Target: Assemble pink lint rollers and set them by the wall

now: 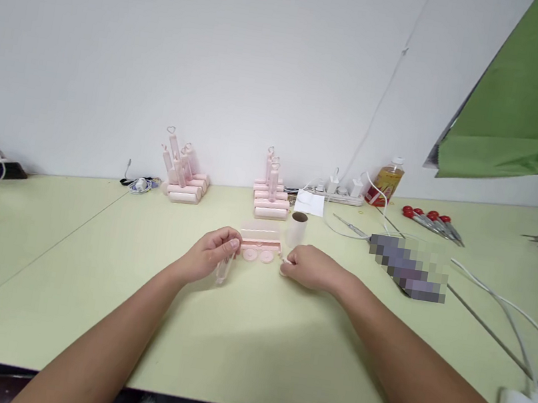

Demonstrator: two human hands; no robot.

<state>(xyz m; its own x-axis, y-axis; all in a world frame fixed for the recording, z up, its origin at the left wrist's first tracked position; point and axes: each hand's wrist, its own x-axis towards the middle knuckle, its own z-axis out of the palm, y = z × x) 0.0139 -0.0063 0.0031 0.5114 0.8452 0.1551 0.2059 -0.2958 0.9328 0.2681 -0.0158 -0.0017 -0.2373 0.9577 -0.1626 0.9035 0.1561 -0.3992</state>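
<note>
My left hand (214, 252) is closed around a clear plastic tube (223, 271), tilted with its lower end just above or on the table. To its right stands an open pink case (261, 245) with a pale raised lid. Two round pink discs (258, 255) lie in front of the case. My right hand (308, 266) is closed at the case's right, its fingertips pinched on a small pale piece (283, 268) that is mostly hidden. Just behind that hand stands a whitish cylinder (296, 231) with a dark brown open top.
Pink cases with upright clear tubes stand along the wall in a left group (183, 197) and a middle group (270, 212). At the right are a power strip (345, 198), a drink bottle (386, 182), red-tipped tools (432, 220), a blurred-out object (405, 268) and white cables (497, 297).
</note>
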